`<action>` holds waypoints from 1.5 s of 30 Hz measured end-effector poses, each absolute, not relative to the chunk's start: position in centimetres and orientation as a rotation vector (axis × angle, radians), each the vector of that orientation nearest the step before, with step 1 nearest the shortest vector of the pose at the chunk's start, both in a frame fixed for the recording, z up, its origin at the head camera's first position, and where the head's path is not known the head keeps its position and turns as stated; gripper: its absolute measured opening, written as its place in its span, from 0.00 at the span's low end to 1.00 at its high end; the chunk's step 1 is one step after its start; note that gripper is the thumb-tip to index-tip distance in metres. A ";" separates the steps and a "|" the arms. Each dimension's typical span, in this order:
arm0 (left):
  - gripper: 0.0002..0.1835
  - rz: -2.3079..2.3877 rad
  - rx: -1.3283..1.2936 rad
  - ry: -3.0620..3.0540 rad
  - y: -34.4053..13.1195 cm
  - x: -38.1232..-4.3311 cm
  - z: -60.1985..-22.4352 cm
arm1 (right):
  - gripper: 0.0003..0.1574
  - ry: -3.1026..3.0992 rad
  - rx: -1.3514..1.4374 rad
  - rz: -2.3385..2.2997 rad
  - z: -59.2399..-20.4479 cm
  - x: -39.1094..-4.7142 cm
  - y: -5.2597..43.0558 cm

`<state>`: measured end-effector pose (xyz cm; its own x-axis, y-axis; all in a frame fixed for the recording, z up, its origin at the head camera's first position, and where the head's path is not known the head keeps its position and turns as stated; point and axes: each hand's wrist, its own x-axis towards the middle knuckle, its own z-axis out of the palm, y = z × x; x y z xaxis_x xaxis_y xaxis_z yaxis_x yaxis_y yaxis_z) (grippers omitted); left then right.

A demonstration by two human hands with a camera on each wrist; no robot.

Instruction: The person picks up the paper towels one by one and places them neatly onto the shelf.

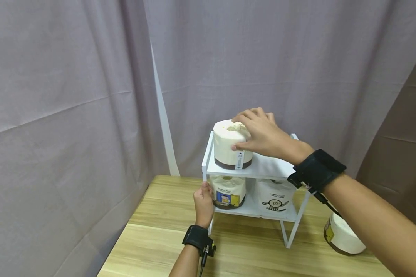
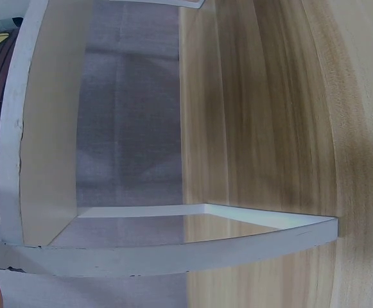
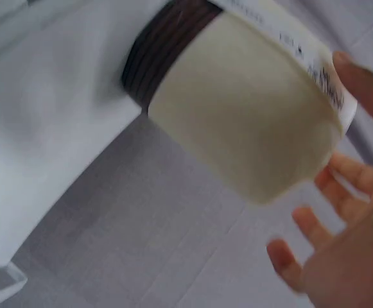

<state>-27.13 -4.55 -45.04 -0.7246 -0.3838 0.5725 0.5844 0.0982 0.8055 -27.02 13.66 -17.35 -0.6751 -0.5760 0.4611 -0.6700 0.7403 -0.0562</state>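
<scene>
A wrapped toilet paper roll with a brown base band stands at the left of the upper tier of a white two-tier rack. My right hand curves around its upper right side, thumb at the front and fingers over the top. In the right wrist view, the thumb overlaps the roll's printed strip, while some fingers stick out past its edge. Lower down, my left hand grips the rack's left front upright. Only a fingertip of it shows in the left wrist view, beside the white frame.
On the lower tier sit a roll with a blue and yellow picture and a roll with a dog drawing. Another roll stands on the wooden table at right, partly behind my forearm. Grey curtains hang behind.
</scene>
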 end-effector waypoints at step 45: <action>0.27 -1.719 -0.181 -1.639 -4.1 -26.0 -44.0 | 0.29 -2.598 1.339 0.381 -17.5 -28.6 17.1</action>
<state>-26.01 -4.05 -44.05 -0.7153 -0.4068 0.5682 0.5868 0.0919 0.8045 -28.58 17.12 -17.49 -0.5724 -0.7682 0.2868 -0.8182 0.5581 -0.1380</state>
